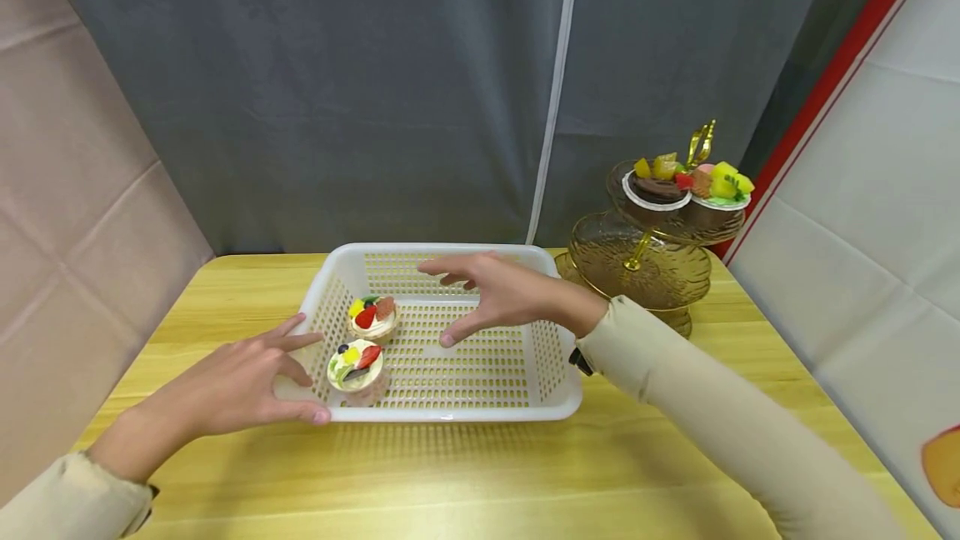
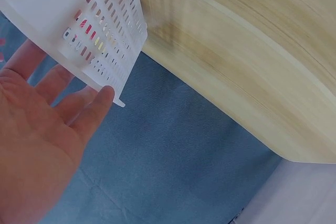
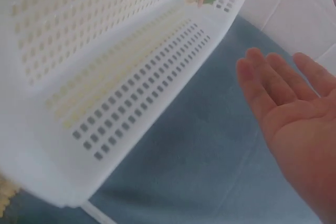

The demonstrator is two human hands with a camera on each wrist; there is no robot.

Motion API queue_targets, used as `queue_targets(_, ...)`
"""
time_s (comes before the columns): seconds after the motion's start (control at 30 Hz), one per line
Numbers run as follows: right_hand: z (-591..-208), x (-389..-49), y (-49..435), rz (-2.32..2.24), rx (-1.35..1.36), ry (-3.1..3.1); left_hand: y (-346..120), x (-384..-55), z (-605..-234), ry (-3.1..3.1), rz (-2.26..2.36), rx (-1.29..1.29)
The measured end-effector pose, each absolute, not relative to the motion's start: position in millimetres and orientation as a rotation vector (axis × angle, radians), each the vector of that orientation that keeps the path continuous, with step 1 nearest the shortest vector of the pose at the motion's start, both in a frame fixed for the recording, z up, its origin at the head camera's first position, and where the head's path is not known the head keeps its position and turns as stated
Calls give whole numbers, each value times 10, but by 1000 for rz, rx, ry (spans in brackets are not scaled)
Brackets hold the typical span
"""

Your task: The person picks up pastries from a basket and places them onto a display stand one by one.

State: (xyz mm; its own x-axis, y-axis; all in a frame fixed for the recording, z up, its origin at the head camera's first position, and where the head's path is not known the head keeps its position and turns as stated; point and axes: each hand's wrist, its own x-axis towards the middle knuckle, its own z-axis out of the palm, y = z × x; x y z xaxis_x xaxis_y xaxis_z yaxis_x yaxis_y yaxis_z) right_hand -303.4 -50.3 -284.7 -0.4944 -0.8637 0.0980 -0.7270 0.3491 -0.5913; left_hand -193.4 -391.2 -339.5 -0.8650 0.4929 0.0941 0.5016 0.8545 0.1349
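A white perforated plastic basket (image 1: 450, 416) stands on the wooden table. Inside it at the left are two dessert cups: a fruit-topped cream cup (image 1: 356, 367) in front and a fruit-topped tart (image 1: 373, 322) just behind. My left hand (image 1: 251, 382) is at the basket's left end, its spread fingers and thumb right at the rim, which the left wrist view shows too. Over the middle of the basket my right hand (image 1: 504, 294) hovers, thumb apart from loosely bent fingers, holding nothing. From the right wrist its extended fingers (image 3: 273, 80) show beside the basket wall (image 3: 131, 103).
At the back right stands a tiered amber stand (image 1: 637, 273) with a gold handle (image 1: 701, 144). Its top plate bears a chocolate dessert cup (image 1: 656, 192) and a kiwi-topped cup (image 1: 722, 198). A grey curtain (image 1: 337, 107) hangs behind the table (image 1: 420, 490), with pale walls at both sides.
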Motion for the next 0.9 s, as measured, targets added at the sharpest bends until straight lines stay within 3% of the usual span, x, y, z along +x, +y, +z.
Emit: queue_targets(0.9,-3435,-2977,-1202,-717,-1340,2233,-3917,-1956,-3380,-2981,-253,-803)
